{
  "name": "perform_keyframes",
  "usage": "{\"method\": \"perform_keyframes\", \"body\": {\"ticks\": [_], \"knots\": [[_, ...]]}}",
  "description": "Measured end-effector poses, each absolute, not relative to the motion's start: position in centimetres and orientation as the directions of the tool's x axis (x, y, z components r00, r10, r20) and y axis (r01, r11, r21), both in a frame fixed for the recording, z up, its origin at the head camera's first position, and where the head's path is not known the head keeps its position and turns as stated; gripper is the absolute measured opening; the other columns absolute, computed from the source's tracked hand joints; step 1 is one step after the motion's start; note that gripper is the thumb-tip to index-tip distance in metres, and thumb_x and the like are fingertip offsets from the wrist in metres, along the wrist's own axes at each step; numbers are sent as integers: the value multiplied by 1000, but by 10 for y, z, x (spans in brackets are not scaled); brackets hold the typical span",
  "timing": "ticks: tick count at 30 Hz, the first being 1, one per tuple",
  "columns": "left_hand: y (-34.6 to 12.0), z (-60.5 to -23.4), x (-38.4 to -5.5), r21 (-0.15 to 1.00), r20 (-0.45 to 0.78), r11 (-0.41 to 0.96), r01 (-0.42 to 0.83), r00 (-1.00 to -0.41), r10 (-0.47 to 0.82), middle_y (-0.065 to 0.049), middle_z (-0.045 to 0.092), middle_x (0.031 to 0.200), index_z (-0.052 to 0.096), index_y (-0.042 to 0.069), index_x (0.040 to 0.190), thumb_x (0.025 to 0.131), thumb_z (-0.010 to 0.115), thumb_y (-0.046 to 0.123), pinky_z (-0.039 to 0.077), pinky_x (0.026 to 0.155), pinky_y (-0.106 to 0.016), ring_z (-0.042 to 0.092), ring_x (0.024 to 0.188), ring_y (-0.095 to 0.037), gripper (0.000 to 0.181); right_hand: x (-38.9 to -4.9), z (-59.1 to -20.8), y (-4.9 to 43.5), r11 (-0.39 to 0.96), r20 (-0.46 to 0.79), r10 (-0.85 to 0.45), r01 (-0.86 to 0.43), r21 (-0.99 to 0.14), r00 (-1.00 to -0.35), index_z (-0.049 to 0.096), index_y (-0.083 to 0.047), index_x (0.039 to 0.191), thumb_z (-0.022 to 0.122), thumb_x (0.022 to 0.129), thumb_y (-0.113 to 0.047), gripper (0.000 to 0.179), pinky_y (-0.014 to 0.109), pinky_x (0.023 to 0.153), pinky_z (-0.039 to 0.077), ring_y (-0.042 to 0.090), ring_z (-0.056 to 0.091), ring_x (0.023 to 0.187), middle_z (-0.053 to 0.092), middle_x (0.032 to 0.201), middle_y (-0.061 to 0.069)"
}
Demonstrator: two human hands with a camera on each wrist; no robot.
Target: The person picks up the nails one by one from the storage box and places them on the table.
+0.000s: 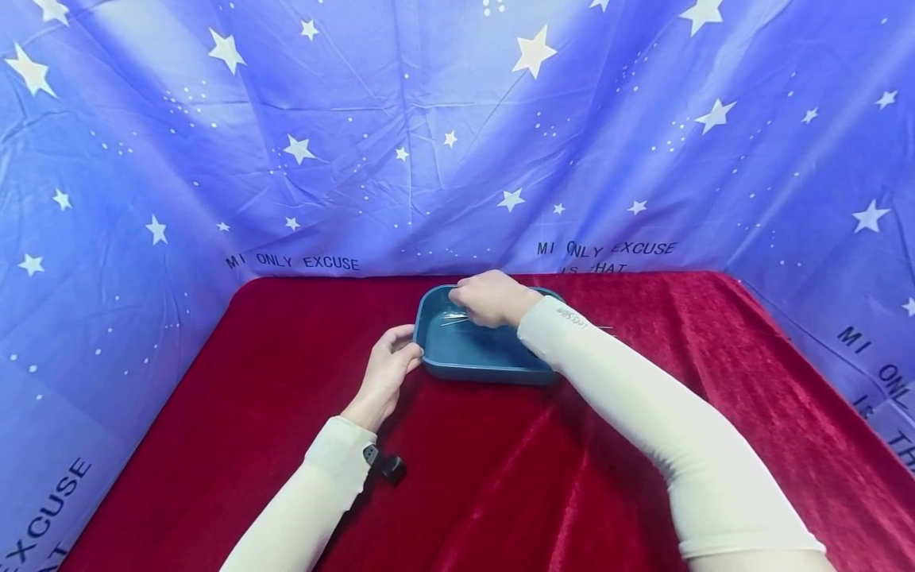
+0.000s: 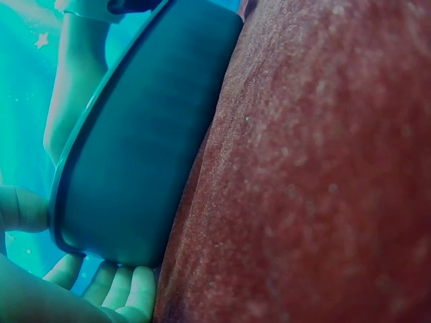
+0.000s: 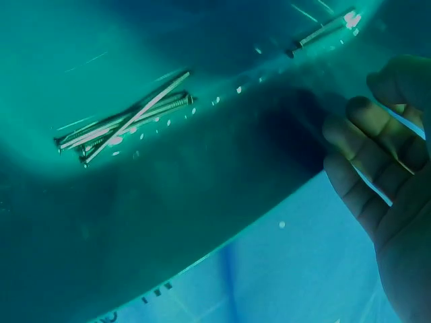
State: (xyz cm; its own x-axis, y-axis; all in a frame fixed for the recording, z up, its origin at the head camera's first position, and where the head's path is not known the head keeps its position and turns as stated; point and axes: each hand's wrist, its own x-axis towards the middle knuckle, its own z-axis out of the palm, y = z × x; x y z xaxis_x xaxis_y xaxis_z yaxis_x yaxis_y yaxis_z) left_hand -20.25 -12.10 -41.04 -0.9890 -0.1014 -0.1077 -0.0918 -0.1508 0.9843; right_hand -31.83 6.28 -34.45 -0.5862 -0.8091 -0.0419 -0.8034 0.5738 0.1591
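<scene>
A blue-green rectangular tray (image 1: 486, 372) stands on the red cloth in the head view. My left hand (image 1: 389, 365) holds its left end, with thumb at the rim and fingers (image 2: 139, 293) against the outer wall. Over the back left of the tray is my right hand (image 1: 493, 298); in the right wrist view its fingers (image 3: 350, 138) are loosely bent, with nothing between them. Several long metal nails (image 3: 128, 121) lie in a crossed pile along the tray's inner edge, and a smaller group of nails (image 3: 323, 33) rests farther along, nearer the fingertips.
Thin silvery pieces (image 1: 606, 327) lie on the red cloth (image 1: 679, 334) right of the tray, partly behind the right forearm. A small black device (image 1: 390, 469) is strapped at the left wrist. Blue star-printed curtains (image 1: 400, 199) hang behind and beside the table.
</scene>
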Motion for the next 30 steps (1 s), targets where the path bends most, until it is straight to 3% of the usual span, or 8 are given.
{"method": "perform_keyframes", "body": {"ticks": [12, 21, 30], "knots": [[-122, -408, -202, 985, -110, -144, -97, -990, -85, -24, 55, 124, 48, -5, 130, 82, 52, -2, 46, 97, -40, 55, 110, -33, 49, -316, -359, 44, 559, -119, -804, -809, 180, -582, 62, -16, 97, 61, 85, -13, 12, 36, 74, 53, 17, 59, 80, 58, 79, -2], [-122, -410, -201, 987, -99, -138, -88, -992, -75, -23, 55, 125, 49, -3, 130, 84, 53, -1, 46, 98, -40, 56, 111, -34, 46, -316, -369, 39, 565, -165, -789, -804, 185, -592, 63, -15, 111, 57, 89, -11, 23, 39, 85, 51, 21, 61, 92, 63, 100, 3], [-122, -409, -202, 985, -107, -146, -96, -991, -75, -23, 55, 125, 48, -3, 130, 84, 53, -1, 46, 98, -40, 57, 110, -33, 46, -318, -373, 40, 570, -170, -783, -800, 188, -598, 63, -14, 109, 54, 90, -10, 22, 39, 84, 51, 22, 61, 91, 63, 100, 5]]}}
